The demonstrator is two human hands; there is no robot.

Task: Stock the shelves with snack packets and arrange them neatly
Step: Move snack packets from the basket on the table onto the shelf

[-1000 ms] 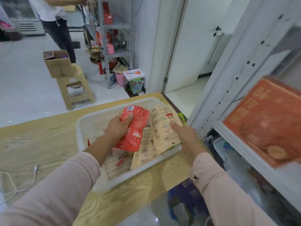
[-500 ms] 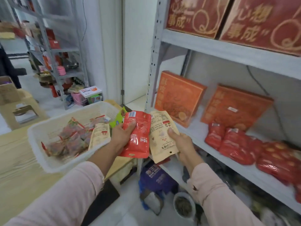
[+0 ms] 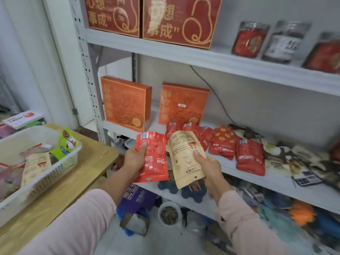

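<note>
Left hand (image 3: 135,159): grips a red packet (image 3: 153,159), thumb across its upper front, fingers behind it. The packet is held upside down, in the air, in front of the middle shelf (image 3: 272,181).

Right hand (image 3: 207,168): grips a tan packet (image 3: 184,155), thumb pressed on its face. This packet is just beside the red one, also off the shelf.

Middle shelf: a row of red packets (image 3: 222,142) lies flat near the centre. Two orange boxes (image 3: 125,103) stand upright at the left end. Dark packets (image 3: 287,159) lie at the right, blurred.

Upper shelf (image 3: 202,57): red cartons (image 3: 176,21) and clear jars (image 3: 248,40).

Worktop (image 3: 77,181), to the left: a white basket (image 3: 46,179) holds further packets.
</note>
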